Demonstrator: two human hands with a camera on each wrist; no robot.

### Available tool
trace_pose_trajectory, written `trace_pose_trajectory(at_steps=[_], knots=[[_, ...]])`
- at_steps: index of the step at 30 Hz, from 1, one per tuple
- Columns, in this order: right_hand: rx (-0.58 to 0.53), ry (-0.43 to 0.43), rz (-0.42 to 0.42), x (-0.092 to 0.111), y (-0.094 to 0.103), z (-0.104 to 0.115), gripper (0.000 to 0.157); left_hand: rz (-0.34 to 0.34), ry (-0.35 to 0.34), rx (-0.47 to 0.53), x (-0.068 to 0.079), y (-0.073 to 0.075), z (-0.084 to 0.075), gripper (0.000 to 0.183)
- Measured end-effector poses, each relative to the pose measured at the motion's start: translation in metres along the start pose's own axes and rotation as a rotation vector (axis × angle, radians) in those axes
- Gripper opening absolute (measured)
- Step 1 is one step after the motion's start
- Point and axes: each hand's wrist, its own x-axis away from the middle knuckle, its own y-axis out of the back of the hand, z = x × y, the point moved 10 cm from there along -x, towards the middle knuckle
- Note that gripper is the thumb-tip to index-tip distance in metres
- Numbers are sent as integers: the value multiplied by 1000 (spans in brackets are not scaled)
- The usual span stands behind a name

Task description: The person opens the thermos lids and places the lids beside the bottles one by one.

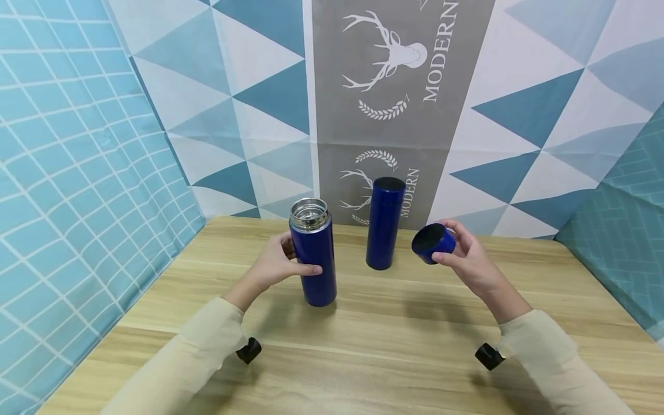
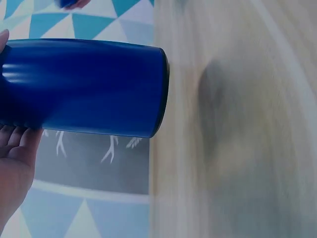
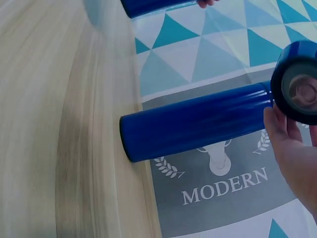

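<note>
a person dressed in pale cream, black gear at both wrists
the left sleeve [image 1: 178,357] and right sleeve [image 1: 552,351] are long, plain and softly creased; a small left black block [image 1: 250,350] and right black block [image 1: 489,356] jut from their inner sides. left hand [image 1: 280,262] and right hand [image 1: 473,262] are bare.

A wooden tabletop [image 1: 363,357] of pale yellowish-tan colour spreads across the lower part of the head view, its surface marked by long brown grain streaks that run roughly from side to side, with a soft sheen near the front and several blurred grey shadows lying over it. Directly on it, near the far edge and a little right of the middle, a dark blue cylindrical thermos bottle [image 1: 385,227] with a black-topped lid in place stands upright on its base.
</note>
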Motion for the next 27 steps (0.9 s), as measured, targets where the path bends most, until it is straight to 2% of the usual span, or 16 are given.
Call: trace_pose_trajectory(at_steps=[5,9,15,22,27], knots=[[35,-19,-47,2,9,-3,42,-44,-23,-5,-8,20,-3,57],[120,-72,-73,3,13,-7,44,-79,-15,-25,-14,34,-2,58],[339,-160,-93,6,14,-10,49,-112,16,-49,-22,49,8,60],[676,-190,-90,9,13,-11,54,-126,68,-68,-29,54,23,65],[839,-235,-78,10,14,-14,56,-155,119,-58,-35,59,37,72]])
